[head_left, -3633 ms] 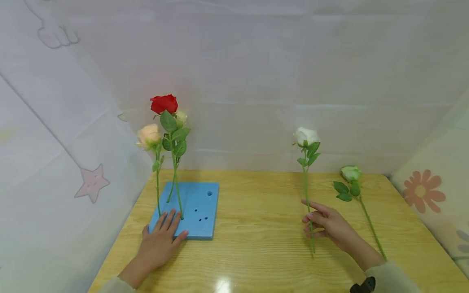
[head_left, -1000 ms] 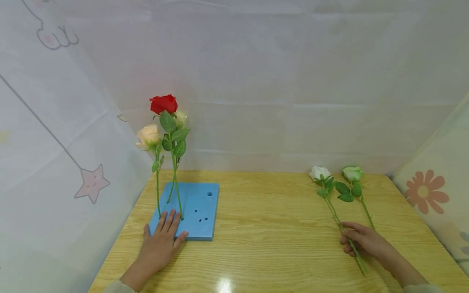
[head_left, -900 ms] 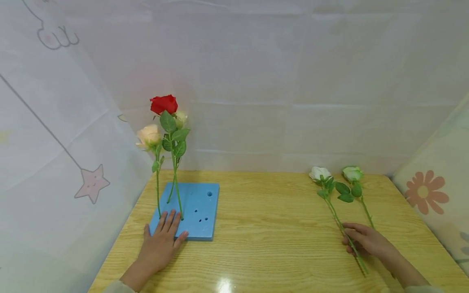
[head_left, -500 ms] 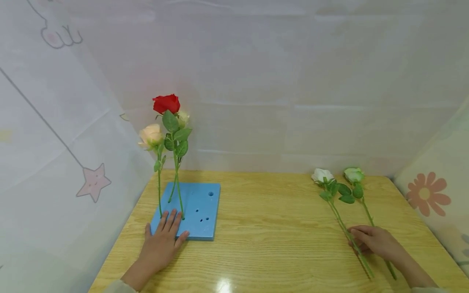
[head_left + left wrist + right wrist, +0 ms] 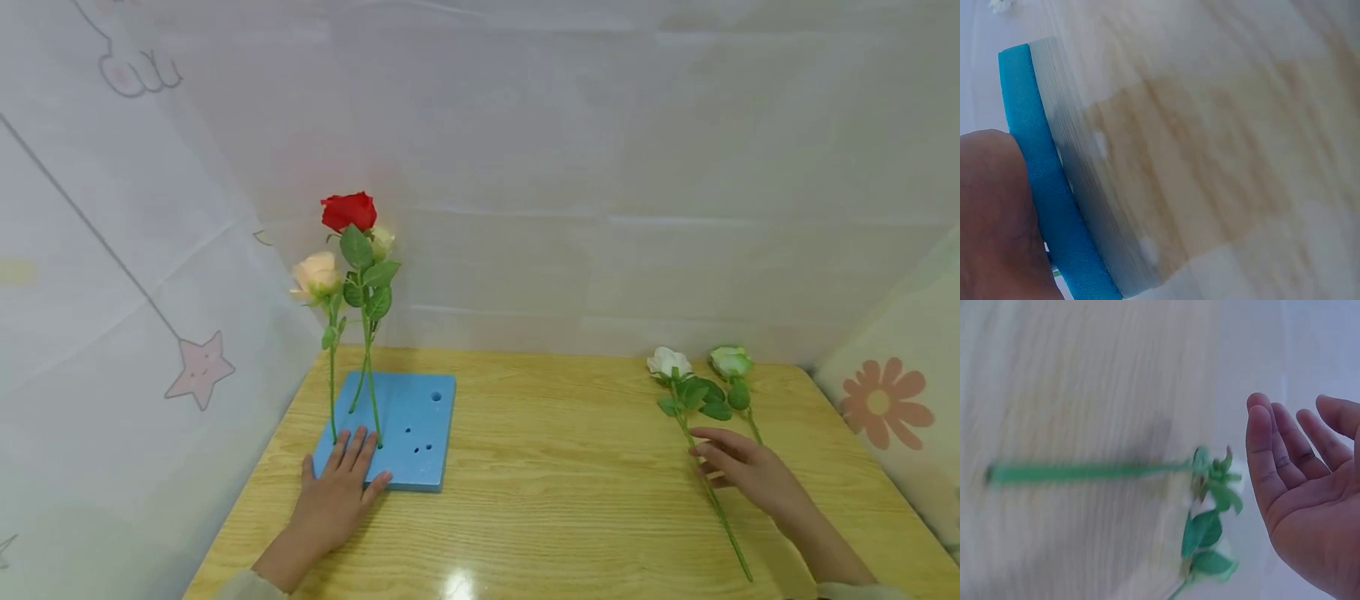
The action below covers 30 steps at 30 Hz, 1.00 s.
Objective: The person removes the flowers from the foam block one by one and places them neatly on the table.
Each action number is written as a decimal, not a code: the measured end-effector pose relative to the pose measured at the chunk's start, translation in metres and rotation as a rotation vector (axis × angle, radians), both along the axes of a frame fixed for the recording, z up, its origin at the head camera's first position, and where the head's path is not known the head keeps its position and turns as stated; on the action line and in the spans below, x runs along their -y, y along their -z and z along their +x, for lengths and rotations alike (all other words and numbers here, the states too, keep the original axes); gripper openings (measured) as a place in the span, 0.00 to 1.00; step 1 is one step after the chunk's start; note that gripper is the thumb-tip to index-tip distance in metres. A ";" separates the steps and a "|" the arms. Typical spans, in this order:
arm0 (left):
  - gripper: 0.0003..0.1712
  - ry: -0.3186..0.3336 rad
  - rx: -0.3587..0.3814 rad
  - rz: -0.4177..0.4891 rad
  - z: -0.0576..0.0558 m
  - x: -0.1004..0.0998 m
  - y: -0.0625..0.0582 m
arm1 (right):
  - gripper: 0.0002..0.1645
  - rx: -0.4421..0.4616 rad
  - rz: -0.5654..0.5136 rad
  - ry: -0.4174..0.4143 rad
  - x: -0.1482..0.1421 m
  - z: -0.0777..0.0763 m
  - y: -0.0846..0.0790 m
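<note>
My left hand (image 5: 330,500) lies flat, fingers spread, on the near left part of a blue foam board (image 5: 420,417). Three roses stand in the board: a red rose (image 5: 349,212), a peach rose (image 5: 317,275) and a pale yellow-green rose (image 5: 382,242) partly hidden behind leaves. On the right, a white rose (image 5: 669,362) lies on the table. My right hand (image 5: 750,475) hovers by its stem, fingers relaxed; the right wrist view shows nothing in its grasp and the stem (image 5: 1072,473) apart from it. A greenish rose (image 5: 731,361) lies alongside, its lower stem hidden behind my right hand.
Several small holes (image 5: 428,447) show in the right part of the board. Both loose roses lie on the wooden table (image 5: 555,467). A pale printed cloth (image 5: 525,208) hangs behind the table and along its sides.
The white rose, earlier held upright in my right hand, was laid down beside the greenish one. My right hand has let go and shifted up along the stem. My left hand stays on the board.
</note>
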<state>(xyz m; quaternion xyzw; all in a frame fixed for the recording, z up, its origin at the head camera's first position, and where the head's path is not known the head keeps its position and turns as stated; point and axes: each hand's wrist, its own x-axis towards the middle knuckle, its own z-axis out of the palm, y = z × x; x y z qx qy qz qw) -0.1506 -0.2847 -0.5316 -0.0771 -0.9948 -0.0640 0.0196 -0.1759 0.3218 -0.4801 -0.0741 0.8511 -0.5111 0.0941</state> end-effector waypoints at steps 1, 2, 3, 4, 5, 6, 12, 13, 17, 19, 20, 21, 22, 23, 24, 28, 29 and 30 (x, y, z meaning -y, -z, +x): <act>0.45 0.000 -0.002 0.000 0.000 0.000 0.000 | 0.31 -0.014 -0.019 -0.004 0.006 -0.001 -0.001; 0.45 0.001 -0.002 -0.001 0.000 0.000 -0.001 | 0.31 -0.027 -0.038 -0.010 0.012 -0.003 -0.002; 0.45 0.000 0.001 0.000 0.001 0.000 -0.001 | 0.30 -0.036 -0.060 -0.019 0.018 -0.004 -0.004; 0.45 0.000 0.003 0.001 0.001 0.000 -0.001 | 0.30 -0.042 -0.085 -0.028 0.025 -0.006 -0.005; 0.45 0.000 0.005 0.002 0.001 0.000 -0.001 | 0.30 -0.051 -0.103 -0.038 0.031 -0.007 -0.006; 0.45 0.001 0.006 0.006 0.001 0.000 -0.001 | 0.30 -0.058 -0.120 -0.053 0.038 -0.009 -0.007; 0.44 0.008 -0.006 0.007 0.001 -0.001 0.000 | 0.29 -0.056 -0.215 -0.099 0.070 -0.019 -0.010; 0.44 0.009 -0.010 0.005 0.002 -0.001 0.000 | 0.28 -0.050 -0.229 -0.100 0.074 -0.021 -0.009; 0.45 0.008 -0.009 -0.009 0.002 -0.001 0.000 | 0.28 -0.037 -0.266 -0.126 0.090 -0.026 -0.006; 0.45 0.007 -0.006 -0.018 0.002 -0.001 0.000 | 0.28 -0.041 -0.290 -0.131 0.097 -0.028 -0.004; 0.45 0.006 -0.003 -0.023 0.002 -0.001 0.000 | 0.28 -0.046 -0.298 -0.134 0.100 -0.029 -0.004; 0.45 0.007 -0.005 -0.024 0.002 -0.001 0.000 | 0.28 -0.053 -0.308 -0.138 0.104 -0.030 -0.003; 0.45 0.007 -0.006 -0.024 0.001 -0.001 0.001 | 0.28 -0.059 -0.319 -0.142 0.108 -0.031 -0.003; 0.45 0.008 -0.008 -0.021 0.001 -0.001 0.001 | 0.28 -0.064 -0.325 -0.145 0.112 -0.032 -0.003; 0.45 0.008 -0.009 -0.021 0.001 -0.001 0.001 | 0.27 -0.066 -0.333 -0.146 0.116 -0.032 -0.002; 0.45 0.005 -0.010 -0.018 0.001 -0.001 0.001 | 0.27 -0.061 -0.363 -0.156 0.134 -0.036 -0.001; 0.45 0.005 -0.009 -0.018 0.001 -0.001 0.002 | 0.27 -0.059 -0.370 -0.159 0.139 -0.037 0.000; 0.45 0.005 -0.008 -0.017 0.001 -0.001 0.002 | 0.27 -0.057 -0.380 -0.164 0.143 -0.038 0.001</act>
